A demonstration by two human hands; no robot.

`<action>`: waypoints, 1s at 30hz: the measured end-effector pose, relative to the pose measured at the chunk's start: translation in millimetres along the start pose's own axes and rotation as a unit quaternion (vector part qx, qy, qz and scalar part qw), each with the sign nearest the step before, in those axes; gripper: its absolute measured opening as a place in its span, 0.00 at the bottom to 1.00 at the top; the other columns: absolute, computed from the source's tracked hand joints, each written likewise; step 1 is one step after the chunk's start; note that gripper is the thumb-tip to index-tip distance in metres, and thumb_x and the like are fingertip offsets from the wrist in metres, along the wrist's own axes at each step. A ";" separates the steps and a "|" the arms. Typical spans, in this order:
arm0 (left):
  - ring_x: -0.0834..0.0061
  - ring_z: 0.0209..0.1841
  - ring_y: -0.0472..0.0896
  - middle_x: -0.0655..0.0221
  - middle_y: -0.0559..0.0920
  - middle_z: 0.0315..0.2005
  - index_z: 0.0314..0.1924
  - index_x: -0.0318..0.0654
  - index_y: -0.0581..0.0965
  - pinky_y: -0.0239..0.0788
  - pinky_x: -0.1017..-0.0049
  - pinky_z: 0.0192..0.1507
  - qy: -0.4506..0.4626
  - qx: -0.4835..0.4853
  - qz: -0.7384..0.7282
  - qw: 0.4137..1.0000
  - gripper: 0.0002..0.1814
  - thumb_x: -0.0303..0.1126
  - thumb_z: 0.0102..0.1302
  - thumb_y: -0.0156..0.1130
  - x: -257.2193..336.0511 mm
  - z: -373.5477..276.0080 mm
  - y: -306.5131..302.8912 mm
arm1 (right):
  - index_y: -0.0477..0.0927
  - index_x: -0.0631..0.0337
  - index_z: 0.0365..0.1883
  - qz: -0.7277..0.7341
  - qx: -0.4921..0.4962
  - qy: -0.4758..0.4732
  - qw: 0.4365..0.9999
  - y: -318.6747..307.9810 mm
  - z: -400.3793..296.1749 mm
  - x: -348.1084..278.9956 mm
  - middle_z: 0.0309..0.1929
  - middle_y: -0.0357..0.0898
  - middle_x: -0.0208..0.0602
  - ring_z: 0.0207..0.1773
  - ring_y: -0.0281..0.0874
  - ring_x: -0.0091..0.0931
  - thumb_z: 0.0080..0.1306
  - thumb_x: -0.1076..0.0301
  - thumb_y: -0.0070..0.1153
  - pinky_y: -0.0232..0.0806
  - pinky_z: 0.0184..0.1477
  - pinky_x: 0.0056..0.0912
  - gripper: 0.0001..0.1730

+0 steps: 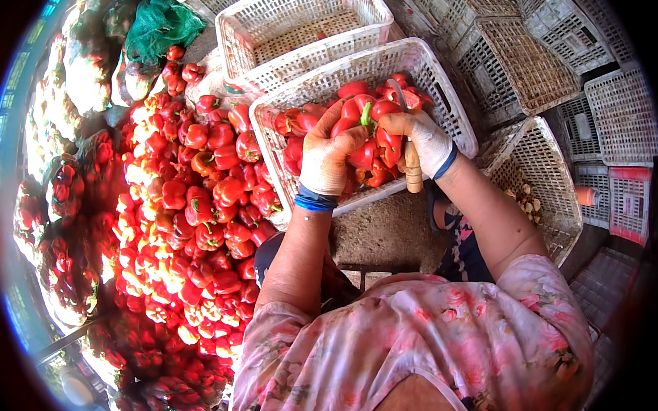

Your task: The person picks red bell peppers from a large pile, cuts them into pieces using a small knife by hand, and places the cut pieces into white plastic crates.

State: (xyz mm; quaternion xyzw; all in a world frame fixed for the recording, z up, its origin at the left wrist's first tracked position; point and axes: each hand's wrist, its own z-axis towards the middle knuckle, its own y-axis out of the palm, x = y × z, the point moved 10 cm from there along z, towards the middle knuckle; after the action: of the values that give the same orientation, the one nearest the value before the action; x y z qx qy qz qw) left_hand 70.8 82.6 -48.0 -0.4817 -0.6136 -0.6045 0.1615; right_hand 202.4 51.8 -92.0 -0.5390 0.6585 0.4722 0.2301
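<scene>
My left hand (pixel 328 151), in a stained white work glove with a blue band at the wrist, grips a red bell pepper (pixel 351 110) whose green stem (pixel 366 113) points up. My right hand (pixel 425 137), gloved the same way, holds a knife; its wooden handle (pixel 413 169) juts down below the palm. The curved metal blade (pixel 398 92) rises above the fingers, beside the pepper. Both hands are over a white plastic crate (pixel 446 109) that holds red peppers, some of them cut open (pixel 411 98). My fingers partly hide the pepper.
A large heap of whole red bell peppers (pixel 198 212) lies to the left, with filled bags (pixel 69 240) beyond it. Another white crate (pixel 307 58) stands behind. Stacked crates (pixel 521 65) line the right side. A tilted crate (pixel 552 186) contains pale scraps (pixel 526 204). Green netting (pixel 164 26) lies at upper left.
</scene>
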 end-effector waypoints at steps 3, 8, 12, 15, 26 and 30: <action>0.71 0.48 0.83 0.59 0.83 0.49 0.64 0.22 0.69 0.74 0.73 0.55 -0.036 -0.009 0.065 0.997 0.32 0.21 0.57 0.60 2.9 0.4 -8.8 | 0.74 0.64 0.59 0.139 -0.039 -0.050 0.988 7.5 -0.4 -9.3 0.51 0.79 0.44 0.52 0.78 0.32 0.63 0.47 0.59 0.70 0.55 0.38 0.34; 0.60 0.56 0.80 0.52 0.80 0.53 0.63 0.28 0.71 0.70 0.60 0.62 -0.019 -0.071 -0.206 0.976 0.30 0.25 0.58 0.60 2.8 1.2 -1.7 | 0.72 0.63 0.61 0.287 -0.059 -0.140 0.946 16.2 -7.9 -55.4 0.56 0.79 0.44 0.52 0.81 0.34 0.63 0.42 0.61 0.77 0.52 0.38 0.39; 0.55 0.63 0.73 0.53 0.76 0.61 0.63 0.34 0.70 0.64 0.55 0.65 0.031 -0.071 -0.369 0.926 0.28 0.37 0.65 0.61 3.4 19.3 -24.4 | 0.73 0.64 0.61 0.163 0.003 -0.131 0.978 -24.3 2.7 -46.7 0.50 0.81 0.41 0.45 0.82 0.31 0.61 0.42 0.63 0.77 0.47 0.34 0.40; 0.57 0.56 0.78 0.57 0.79 0.56 0.61 0.36 0.73 0.67 0.55 0.62 0.062 -0.005 -0.281 0.958 0.24 0.42 0.71 0.58 22.8 22.8 -44.4 | 0.75 0.65 0.60 -0.278 0.171 -0.042 0.944 -51.0 -10.4 -65.0 0.36 0.86 0.38 0.34 0.83 0.23 0.58 0.40 0.67 0.72 0.30 0.27 0.42; 0.71 0.60 0.75 0.60 0.77 0.60 0.67 0.29 0.69 0.65 0.72 0.64 0.176 0.041 0.209 0.961 0.30 0.43 0.73 0.61 -8.7 15.4 1.9 | 0.84 0.61 0.46 -0.223 0.163 -0.224 0.935 -0.9 -4.6 -51.4 0.38 0.87 0.38 0.40 0.83 0.22 0.62 0.54 0.71 0.73 0.46 0.30 0.22; 0.64 0.60 0.76 0.55 0.77 0.58 0.64 0.29 0.72 0.66 0.68 0.63 0.219 0.062 0.310 0.923 0.27 0.38 0.70 0.63 -1.6 20.5 3.9 | 0.83 0.63 0.43 -0.266 0.163 -0.128 0.941 -5.1 -1.3 -49.2 0.35 0.86 0.43 0.39 0.84 0.28 0.64 0.56 0.63 0.73 0.44 0.33 0.19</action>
State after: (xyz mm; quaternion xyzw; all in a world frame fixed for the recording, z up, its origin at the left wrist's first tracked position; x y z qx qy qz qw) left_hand 82.4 99.6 -51.4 -0.4922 -0.4196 -0.5755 0.5004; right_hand 222.8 75.0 -53.4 -0.5849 0.5237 0.3452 0.5143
